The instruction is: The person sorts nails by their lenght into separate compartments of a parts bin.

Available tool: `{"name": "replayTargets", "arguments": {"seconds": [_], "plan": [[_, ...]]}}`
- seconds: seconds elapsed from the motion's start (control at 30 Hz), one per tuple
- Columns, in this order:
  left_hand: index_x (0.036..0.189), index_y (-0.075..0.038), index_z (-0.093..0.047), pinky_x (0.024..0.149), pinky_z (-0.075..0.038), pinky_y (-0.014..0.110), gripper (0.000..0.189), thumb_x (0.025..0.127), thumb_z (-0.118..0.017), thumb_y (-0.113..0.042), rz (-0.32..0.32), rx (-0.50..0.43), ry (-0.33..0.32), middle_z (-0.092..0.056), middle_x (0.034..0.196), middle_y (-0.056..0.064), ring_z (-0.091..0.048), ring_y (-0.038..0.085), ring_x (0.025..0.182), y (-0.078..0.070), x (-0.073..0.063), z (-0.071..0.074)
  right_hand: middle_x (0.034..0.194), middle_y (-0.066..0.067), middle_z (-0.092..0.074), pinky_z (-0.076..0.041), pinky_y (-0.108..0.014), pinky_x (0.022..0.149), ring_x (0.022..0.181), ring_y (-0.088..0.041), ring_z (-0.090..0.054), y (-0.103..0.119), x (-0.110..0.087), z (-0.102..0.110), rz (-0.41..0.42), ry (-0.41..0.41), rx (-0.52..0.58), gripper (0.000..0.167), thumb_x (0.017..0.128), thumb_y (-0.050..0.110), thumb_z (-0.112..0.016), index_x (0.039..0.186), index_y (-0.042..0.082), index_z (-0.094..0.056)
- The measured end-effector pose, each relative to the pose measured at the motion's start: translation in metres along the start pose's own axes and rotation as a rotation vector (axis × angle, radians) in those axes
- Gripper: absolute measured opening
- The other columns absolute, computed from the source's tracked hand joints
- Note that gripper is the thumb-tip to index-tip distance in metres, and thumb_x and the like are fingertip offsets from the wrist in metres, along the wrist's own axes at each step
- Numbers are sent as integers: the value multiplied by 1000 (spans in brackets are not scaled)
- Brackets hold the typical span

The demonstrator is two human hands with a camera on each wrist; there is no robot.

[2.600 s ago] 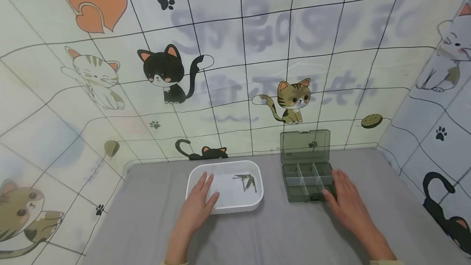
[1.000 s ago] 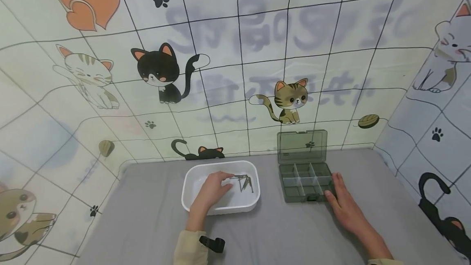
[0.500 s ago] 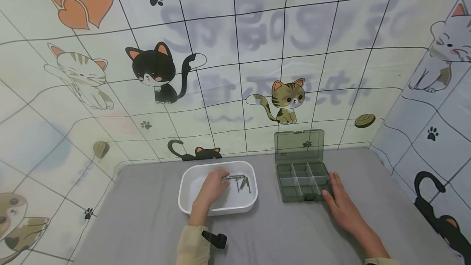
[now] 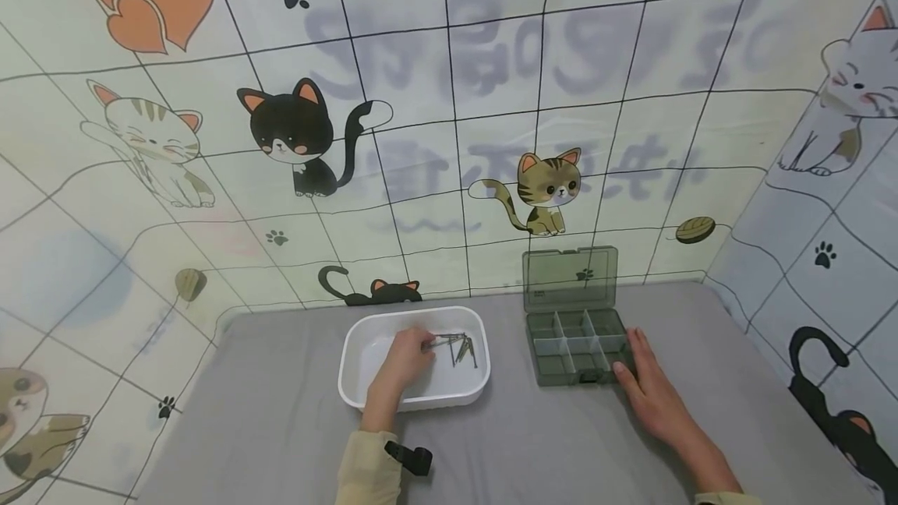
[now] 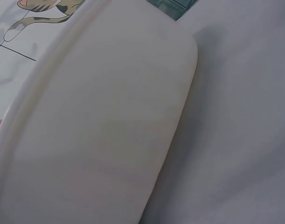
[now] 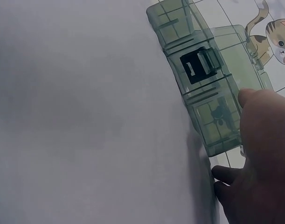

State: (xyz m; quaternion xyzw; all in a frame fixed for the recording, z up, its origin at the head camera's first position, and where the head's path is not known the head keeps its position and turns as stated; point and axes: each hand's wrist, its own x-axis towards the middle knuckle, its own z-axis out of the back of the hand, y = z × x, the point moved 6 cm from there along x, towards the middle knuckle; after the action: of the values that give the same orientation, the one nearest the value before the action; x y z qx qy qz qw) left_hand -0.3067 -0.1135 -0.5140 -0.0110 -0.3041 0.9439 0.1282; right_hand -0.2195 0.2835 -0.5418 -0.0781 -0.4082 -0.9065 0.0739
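Note:
A white tray (image 4: 449, 390) holds several thin metal screws (image 4: 463, 351), bunched toward its right side. My left hand (image 4: 403, 361) reaches into it, thumb and fingertips pinching the end of one screw at the left of the bunch. Its far fingers are partly hidden. To the right sits a translucent green compartment box (image 4: 592, 376), lid (image 4: 570, 279) raised. My right hand (image 4: 659, 392) lies along the box's right side with fingers extended. In the right wrist view, the thumb (image 6: 247, 98) touches the box's rim, above its dark latch (image 6: 198, 65).
Grey cloth (image 4: 505, 443) covers the table under both containers. A wall sheet (image 4: 421, 178) printed with cats and grid lines rises right behind the box. On my left wrist sits a black strap mount (image 4: 410, 458).
My left hand has gone from the tray's left rim in to the screws, and its fingertips have closed on one. My right hand has stayed against the box; the view has shifted slightly.

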Motion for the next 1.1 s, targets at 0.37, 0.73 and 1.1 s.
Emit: {"name": "replayTargets", "arguments": {"seconds": [0.37,0.73,1.1], "plan": [[100,2,-79,81,-53,39,16,85,-78,0,140,-79,-1,-67,90,6,-60,21,88,8,7,-2,163,-36,-6,-14,-75,110,149,-55,-7,1,1,5,21,-17,-1,69,111,26,-45,161,-5,-10],[95,0,-80,80,-54,39,12,83,-79,1,217,-113,12,-71,89,7,-62,22,89,17,3,-3,163,-37,-6,-14,-76,109,149,-56,-6,1,-2,-1,17,-6,20,69,111,25,-46,161,-5,-10],[84,-3,-80,85,-50,43,6,80,-83,-1,195,-72,-27,-71,80,3,-59,26,94,13,5,0,163,-37,-4,-13,-76,109,149,-56,-5,3,-1,1,30,-16,27,68,111,25,-45,161,-5,-10]]}}
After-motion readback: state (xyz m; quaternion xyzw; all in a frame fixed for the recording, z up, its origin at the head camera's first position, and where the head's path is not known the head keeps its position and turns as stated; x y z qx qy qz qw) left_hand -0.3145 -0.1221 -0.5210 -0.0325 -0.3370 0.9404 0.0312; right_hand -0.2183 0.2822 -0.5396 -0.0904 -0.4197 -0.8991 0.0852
